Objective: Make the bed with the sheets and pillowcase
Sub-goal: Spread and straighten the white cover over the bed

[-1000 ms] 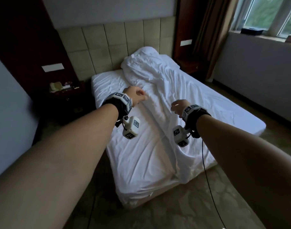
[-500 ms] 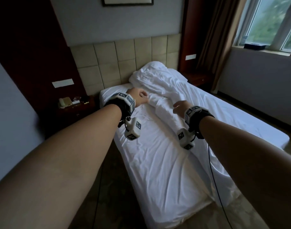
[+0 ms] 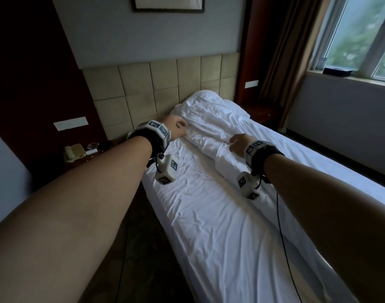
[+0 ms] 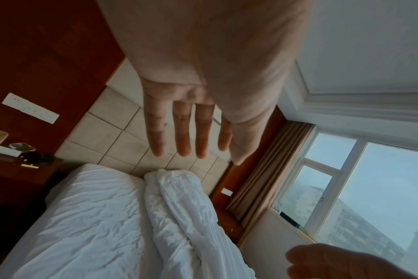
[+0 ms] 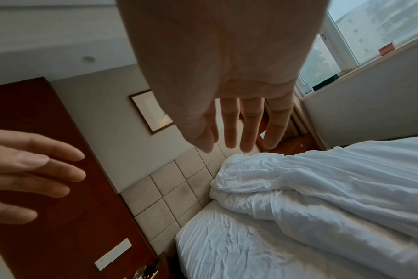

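Note:
A white bunched-up sheet lies in a long roll from the headboard down the bed's middle, over the flat wrinkled bottom sheet. My left hand hovers at the roll's left edge near the head end. In the left wrist view the left hand has straight fingers and holds nothing. My right hand hangs over the roll a little nearer to me. The right hand is likewise flat and empty above the roll. Whether a pillow lies under the heap's far end is hidden.
A padded headboard backs the bed. A dark nightstand with a telephone stands left of it, another nightstand at the right by the curtain. The window is far right. A cable trails from my right wrist.
I have come closer along the bed's left side toward the headboard. Both hands have reached farther up to the bunched sheet, and their fingers now look straighter than before.

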Action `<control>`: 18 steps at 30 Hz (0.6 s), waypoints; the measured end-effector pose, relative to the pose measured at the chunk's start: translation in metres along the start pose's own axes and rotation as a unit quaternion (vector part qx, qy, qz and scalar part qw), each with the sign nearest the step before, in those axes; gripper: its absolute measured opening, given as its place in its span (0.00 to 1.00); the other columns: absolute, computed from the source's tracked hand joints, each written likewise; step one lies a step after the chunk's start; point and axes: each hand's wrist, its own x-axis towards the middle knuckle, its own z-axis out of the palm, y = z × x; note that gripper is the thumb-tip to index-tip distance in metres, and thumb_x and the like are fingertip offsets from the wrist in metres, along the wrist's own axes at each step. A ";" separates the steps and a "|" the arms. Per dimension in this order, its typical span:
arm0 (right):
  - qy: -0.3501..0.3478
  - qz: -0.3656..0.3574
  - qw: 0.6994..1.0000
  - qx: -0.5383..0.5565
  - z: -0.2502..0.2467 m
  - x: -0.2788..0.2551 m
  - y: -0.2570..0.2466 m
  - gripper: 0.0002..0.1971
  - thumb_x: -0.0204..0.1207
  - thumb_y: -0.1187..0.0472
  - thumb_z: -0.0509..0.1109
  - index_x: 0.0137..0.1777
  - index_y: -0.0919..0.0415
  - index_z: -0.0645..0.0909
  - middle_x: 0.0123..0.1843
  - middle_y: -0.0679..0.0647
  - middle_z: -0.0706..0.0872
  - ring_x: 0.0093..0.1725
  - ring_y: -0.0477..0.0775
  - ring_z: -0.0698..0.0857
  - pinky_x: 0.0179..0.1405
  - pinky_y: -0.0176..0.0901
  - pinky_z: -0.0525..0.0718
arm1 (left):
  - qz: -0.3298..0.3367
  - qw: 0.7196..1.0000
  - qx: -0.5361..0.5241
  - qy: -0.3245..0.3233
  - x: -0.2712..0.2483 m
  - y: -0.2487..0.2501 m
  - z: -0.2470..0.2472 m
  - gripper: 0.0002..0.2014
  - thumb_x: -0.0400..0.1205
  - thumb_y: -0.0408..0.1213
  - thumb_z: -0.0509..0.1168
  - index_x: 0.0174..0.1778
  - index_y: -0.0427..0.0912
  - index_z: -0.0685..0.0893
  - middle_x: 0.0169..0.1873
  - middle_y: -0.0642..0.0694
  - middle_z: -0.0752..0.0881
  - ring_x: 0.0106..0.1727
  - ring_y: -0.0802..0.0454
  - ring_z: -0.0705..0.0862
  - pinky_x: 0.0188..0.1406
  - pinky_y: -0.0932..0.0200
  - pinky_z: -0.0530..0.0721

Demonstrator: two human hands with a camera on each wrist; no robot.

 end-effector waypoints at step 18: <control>0.065 0.148 0.986 -0.049 0.057 0.217 -0.106 0.21 0.76 0.53 0.69 0.70 0.50 0.78 0.70 0.55 0.81 0.68 0.59 0.79 0.70 0.49 0.77 | 0.133 0.981 0.034 -0.138 0.295 -0.140 -0.035 0.21 0.77 0.45 0.73 0.66 0.44 0.82 0.60 0.43 0.86 0.60 0.44 0.84 0.61 0.55 0.81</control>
